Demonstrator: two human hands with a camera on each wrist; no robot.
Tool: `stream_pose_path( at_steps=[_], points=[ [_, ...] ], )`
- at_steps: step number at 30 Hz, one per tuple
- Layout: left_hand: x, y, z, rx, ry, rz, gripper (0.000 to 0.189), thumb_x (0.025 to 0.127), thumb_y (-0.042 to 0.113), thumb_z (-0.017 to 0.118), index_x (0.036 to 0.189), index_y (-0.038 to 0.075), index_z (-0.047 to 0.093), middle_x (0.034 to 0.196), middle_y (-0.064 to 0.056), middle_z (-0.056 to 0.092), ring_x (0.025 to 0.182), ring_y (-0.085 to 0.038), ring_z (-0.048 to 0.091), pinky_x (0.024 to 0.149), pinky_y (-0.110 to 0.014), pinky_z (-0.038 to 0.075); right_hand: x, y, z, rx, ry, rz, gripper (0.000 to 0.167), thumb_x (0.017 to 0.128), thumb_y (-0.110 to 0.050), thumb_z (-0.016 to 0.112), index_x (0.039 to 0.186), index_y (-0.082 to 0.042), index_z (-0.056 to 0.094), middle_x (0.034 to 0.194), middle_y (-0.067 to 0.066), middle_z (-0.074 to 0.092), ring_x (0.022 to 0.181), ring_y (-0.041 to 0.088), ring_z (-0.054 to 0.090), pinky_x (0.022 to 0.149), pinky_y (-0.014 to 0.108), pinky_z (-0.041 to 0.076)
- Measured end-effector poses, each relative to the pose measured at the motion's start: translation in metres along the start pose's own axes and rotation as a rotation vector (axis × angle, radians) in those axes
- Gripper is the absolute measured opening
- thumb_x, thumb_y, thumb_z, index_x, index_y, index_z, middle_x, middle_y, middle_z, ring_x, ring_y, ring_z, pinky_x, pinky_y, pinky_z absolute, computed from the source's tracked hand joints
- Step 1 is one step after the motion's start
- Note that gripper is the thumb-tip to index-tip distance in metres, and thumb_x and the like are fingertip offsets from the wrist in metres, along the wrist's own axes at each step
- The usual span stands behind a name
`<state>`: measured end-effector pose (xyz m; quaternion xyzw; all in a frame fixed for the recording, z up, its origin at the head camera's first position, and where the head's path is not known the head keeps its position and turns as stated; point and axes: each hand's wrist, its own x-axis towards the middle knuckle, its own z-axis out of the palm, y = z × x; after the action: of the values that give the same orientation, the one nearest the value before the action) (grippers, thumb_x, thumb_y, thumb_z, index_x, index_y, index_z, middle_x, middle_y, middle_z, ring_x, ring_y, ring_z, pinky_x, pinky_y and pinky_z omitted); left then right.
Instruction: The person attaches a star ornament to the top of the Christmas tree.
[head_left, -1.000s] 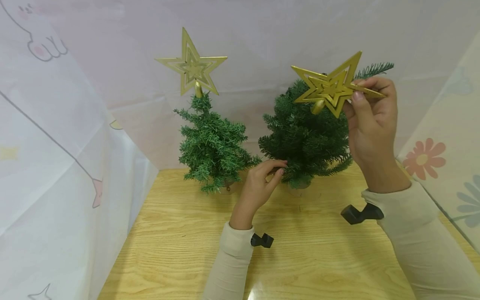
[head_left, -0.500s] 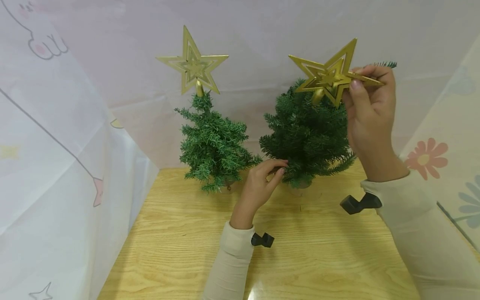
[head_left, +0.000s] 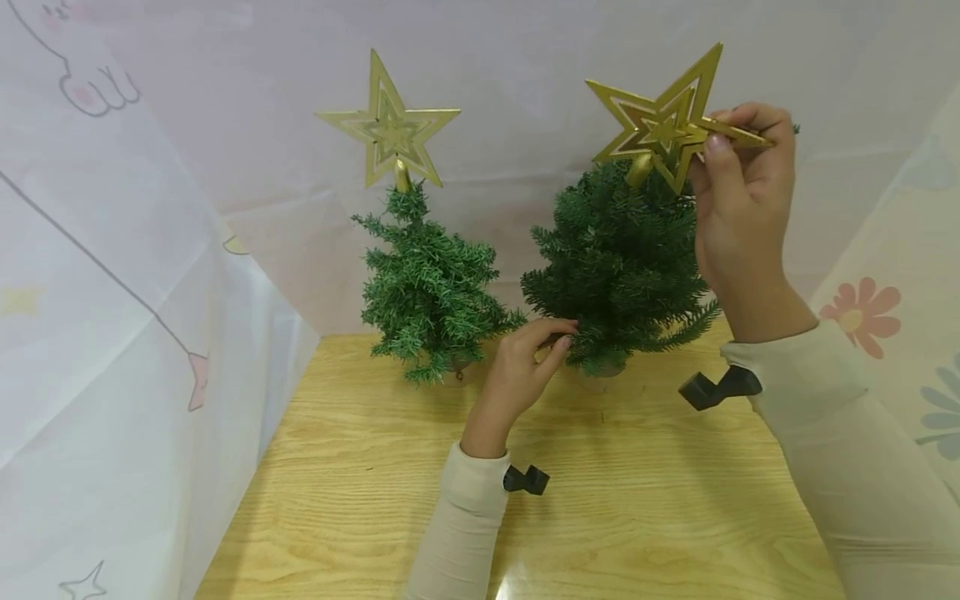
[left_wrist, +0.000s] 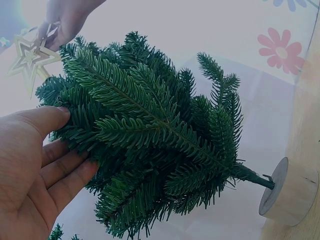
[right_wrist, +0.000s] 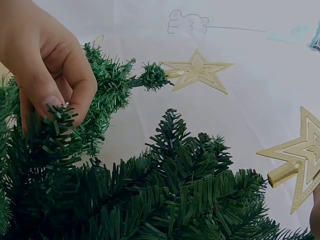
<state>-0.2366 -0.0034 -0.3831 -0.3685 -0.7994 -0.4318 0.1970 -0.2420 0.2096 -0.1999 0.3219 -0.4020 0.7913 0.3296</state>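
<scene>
My right hand (head_left: 742, 208) pinches one point of a gold star tree topper (head_left: 663, 132), held tilted at the top of the right Christmas tree (head_left: 615, 258). In the right wrist view the topper's hollow tube (right_wrist: 283, 173) stands apart from the branches. Low on the same tree, my left hand (head_left: 517, 367) pinches a branch between thumb and fingers, which the left wrist view shows among the needles. This tree has a round wooden base (left_wrist: 295, 192). Beside it on the left, a smaller Christmas tree (head_left: 431, 283) carries another gold star (head_left: 392, 132) upright on its tip.
Both trees stand at the back edge of a wooden table (head_left: 600, 500). Behind them hangs a pale printed cloth (head_left: 495, 83), with a red flower print (head_left: 861, 318) at the right. Black wrist mounts (head_left: 720, 387) sit on both sleeves.
My right hand has risen with the gold star, from in front of the right tree's upper branches to its top. The left hand has stayed at the lower branch.
</scene>
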Motion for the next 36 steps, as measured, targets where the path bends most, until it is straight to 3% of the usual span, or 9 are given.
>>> stream_pose_path(
  at_steps=[10,22,29,36],
  points=[
    [0.000,0.001,-0.001,0.008,0.006,0.026,0.028,0.103,0.027,0.052,0.122,0.013,0.065,0.125,0.001,0.063,0.107,-0.008,0.061,0.088,-0.019,0.052,0.004,0.001,0.000,-0.049,-0.012,0.033,0.010,0.099,0.008,0.042,0.106,0.004,0.047,0.108,0.017,0.049,0.087,0.023,0.049,0.073,0.028,0.045],
    [0.000,0.000,-0.001,0.021,0.004,0.020,0.029,0.103,0.030,0.051,0.122,0.014,0.065,0.124,0.001,0.064,0.104,-0.008,0.061,0.084,-0.025,0.055,0.010,-0.006,0.002,-0.076,0.013,0.174,0.011,0.098,0.009,0.045,0.108,0.005,0.046,0.102,0.017,0.047,0.082,0.021,0.046,0.066,0.026,0.042],
    [0.000,0.000,-0.001,0.011,0.007,0.018,0.028,0.103,0.028,0.051,0.122,0.013,0.066,0.124,0.001,0.063,0.104,-0.008,0.062,0.083,-0.027,0.056,0.019,-0.013,-0.003,-0.138,-0.088,0.258,0.013,0.098,0.004,0.048,0.112,0.005,0.047,0.108,0.019,0.048,0.100,0.028,0.053,0.085,0.031,0.050],
    [-0.001,-0.002,-0.001,0.009,0.002,0.015,0.027,0.103,0.028,0.052,0.122,0.015,0.065,0.124,0.001,0.063,0.105,-0.007,0.061,0.084,-0.025,0.055,0.027,-0.019,-0.008,-0.236,-0.212,0.303,0.015,0.100,0.002,0.046,0.114,0.004,0.046,0.118,0.021,0.047,0.118,0.035,0.051,0.100,0.031,0.047]
  ],
)
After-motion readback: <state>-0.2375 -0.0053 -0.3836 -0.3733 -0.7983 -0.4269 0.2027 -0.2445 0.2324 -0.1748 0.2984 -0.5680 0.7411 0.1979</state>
